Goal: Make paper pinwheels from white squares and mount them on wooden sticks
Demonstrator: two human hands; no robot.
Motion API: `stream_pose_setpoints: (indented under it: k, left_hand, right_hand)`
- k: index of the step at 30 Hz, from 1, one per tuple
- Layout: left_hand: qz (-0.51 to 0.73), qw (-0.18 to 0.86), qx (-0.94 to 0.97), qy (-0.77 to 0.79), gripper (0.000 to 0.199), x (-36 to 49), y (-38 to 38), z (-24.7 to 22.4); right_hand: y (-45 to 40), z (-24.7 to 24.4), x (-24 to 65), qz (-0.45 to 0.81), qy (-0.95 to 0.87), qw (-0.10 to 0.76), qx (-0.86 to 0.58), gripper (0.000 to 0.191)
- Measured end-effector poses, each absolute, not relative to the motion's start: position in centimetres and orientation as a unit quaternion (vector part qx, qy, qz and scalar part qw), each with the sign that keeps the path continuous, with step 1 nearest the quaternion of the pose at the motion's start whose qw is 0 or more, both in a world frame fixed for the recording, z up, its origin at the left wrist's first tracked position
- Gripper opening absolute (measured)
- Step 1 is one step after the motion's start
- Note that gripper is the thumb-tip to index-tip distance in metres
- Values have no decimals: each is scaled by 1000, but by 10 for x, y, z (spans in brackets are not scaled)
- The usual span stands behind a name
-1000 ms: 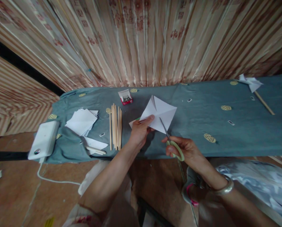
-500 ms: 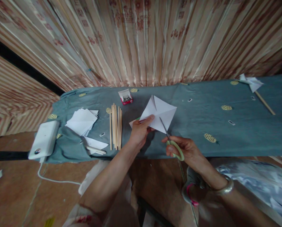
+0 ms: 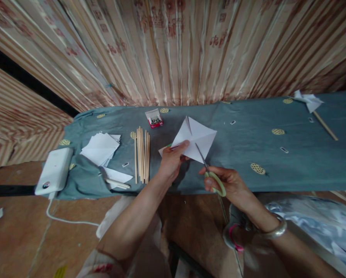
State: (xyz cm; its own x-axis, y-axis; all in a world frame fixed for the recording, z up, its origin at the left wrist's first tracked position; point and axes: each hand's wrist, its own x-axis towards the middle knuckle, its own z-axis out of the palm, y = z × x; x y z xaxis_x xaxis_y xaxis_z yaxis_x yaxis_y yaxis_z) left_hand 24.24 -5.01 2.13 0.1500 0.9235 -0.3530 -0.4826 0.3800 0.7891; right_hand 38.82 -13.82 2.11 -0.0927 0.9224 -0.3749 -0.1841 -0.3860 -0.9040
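Observation:
My left hand (image 3: 174,156) pinches a square of white paper (image 3: 203,135), thumb on top, holding it just above the cloth-covered table. A slit runs in from the paper's far corner toward its middle. My right hand (image 3: 223,181) is wrapped round the light green handles of a pair of scissors (image 3: 215,182). The scissor blades lie on the near corner of the paper, tips close to the centre, and look nearly closed. Under my left hand something with a green edge partly shows; I cannot make out what it is.
Wooden sticks (image 3: 143,154) lie in a row left of my hands, beyond them a small red box (image 3: 154,118) of metal pins. Further left are a stack of white paper (image 3: 100,148) and a white power bank (image 3: 53,172) with a cable. A paper pinwheel (image 3: 313,103) on a stick lies far right.

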Motion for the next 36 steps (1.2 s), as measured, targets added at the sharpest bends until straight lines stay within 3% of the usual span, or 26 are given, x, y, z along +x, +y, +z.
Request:
stream_pose_setpoints:
  k: [19,29,36]
  left_hand:
    - [495,710,258,430,40,241,-47,17]
    - [519,705,246,417,41,234,-38,18]
    - [483,719,266,423,41,241,-44,13]
  right_hand:
    - [-139,22,388,654,-386,404,-510,47]
    - [-145,27,424,689,-431,300,-499,50]
    - [-132,25,453,517,-363,507,-586,45]
